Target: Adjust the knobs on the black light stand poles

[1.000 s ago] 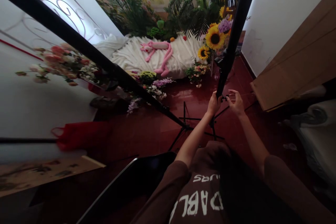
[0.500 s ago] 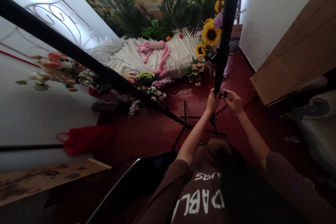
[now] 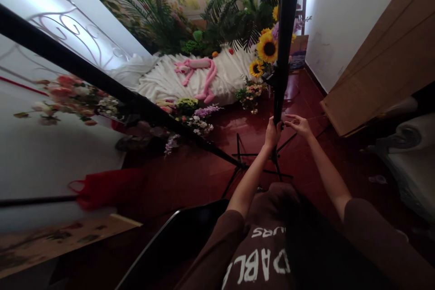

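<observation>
- From my remote post, I see a red tiled floor (image 3: pixel 195 174) carrying everything below.
- Toward its far edge sits a platform draped in white cloth (image 3: pixel 152 88).
- The nearer tripod stand (image 3: pixel 284 27) rises from the floor, out from the platform's near right corner; with legs spread, I judge its standing-up done.
- A second tripod stand (image 3: pixel 84 69) slants past on the left; neither hand touches it.
- A Pink Panther plush (image 3: pixel 199 63) lies across the platform, its feet by the near edge.
- My left hand (image 3: pixel 272 132) is wrapped around the nearer stand's pole.
- My right hand (image 3: pixel 299 124) has its fingertips at the clamp knob (image 3: pixel 282 125); I cannot tell whether they pinch it, or whether tightening remains.
</observation>
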Action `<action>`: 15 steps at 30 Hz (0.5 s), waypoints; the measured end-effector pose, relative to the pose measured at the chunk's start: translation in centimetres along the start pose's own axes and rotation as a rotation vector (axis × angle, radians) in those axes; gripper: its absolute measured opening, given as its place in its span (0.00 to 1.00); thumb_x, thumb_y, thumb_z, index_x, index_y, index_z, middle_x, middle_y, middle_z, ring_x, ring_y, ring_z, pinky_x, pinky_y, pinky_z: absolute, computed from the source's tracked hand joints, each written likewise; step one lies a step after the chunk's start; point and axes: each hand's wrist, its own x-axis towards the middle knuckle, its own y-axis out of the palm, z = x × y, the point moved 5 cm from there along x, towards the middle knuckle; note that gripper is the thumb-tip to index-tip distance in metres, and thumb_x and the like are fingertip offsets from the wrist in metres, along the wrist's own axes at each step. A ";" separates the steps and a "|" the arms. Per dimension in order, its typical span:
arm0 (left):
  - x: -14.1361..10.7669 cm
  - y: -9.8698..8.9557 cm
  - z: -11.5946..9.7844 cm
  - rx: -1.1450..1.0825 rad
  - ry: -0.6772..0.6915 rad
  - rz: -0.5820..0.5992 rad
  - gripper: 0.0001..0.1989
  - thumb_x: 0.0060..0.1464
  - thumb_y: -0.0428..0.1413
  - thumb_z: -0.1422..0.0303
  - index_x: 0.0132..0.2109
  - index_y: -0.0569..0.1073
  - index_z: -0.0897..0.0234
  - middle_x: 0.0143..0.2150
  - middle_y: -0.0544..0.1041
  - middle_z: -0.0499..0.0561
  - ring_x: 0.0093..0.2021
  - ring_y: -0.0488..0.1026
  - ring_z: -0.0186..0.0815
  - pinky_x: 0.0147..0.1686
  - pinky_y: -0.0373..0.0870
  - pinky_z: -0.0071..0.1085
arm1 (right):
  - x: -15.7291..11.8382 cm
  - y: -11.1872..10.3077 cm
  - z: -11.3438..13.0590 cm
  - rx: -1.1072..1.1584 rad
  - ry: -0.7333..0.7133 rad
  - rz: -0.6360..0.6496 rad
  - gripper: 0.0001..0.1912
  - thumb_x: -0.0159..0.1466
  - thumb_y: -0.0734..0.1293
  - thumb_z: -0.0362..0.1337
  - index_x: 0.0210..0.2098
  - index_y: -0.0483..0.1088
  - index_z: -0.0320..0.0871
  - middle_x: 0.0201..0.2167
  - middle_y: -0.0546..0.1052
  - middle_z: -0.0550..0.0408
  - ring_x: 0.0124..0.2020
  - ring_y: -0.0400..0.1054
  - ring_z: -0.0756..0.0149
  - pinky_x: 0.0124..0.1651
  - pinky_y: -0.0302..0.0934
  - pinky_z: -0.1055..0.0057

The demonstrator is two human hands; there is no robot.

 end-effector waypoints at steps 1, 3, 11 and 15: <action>0.0 0.0 0.0 -0.007 -0.001 0.003 0.17 0.64 0.49 0.56 0.55 0.65 0.60 0.44 0.75 0.56 0.42 0.75 0.37 0.44 0.71 0.34 | 0.1 0.2 -0.3 0.045 0.024 0.004 0.32 0.51 0.76 0.55 0.49 0.78 0.42 0.22 0.77 0.57 0.24 0.71 0.66 0.29 0.62 0.72; 0.1 0.0 -0.2 -0.021 -0.004 0.008 0.17 0.64 0.49 0.57 0.55 0.65 0.60 0.44 0.76 0.57 0.42 0.75 0.37 0.44 0.71 0.34 | 0.2 0.5 -0.6 0.111 0.054 0.005 0.32 0.49 0.77 0.55 0.46 0.78 0.41 0.22 0.77 0.57 0.23 0.70 0.68 0.28 0.61 0.73; -3.6 -1.3 1.7 -0.085 -0.098 0.071 0.23 0.64 0.50 0.56 0.61 0.64 0.62 0.57 0.73 0.61 0.54 0.74 0.39 0.56 0.70 0.39 | -0.7 1.1 -0.9 0.292 0.079 -0.145 0.32 0.44 0.78 0.55 0.42 0.78 0.42 0.24 0.78 0.56 0.27 0.73 0.66 0.33 0.67 0.70; -10.1 -4.8 7.3 -0.012 -0.383 0.098 0.20 0.63 0.50 0.54 0.48 0.72 0.65 0.50 0.76 0.61 0.52 0.74 0.40 0.57 0.68 0.39 | -3.0 2.4 -2.3 0.269 0.153 -0.323 0.32 0.50 0.74 0.59 0.44 0.75 0.41 0.34 0.81 0.48 0.22 0.71 0.66 0.23 0.64 0.70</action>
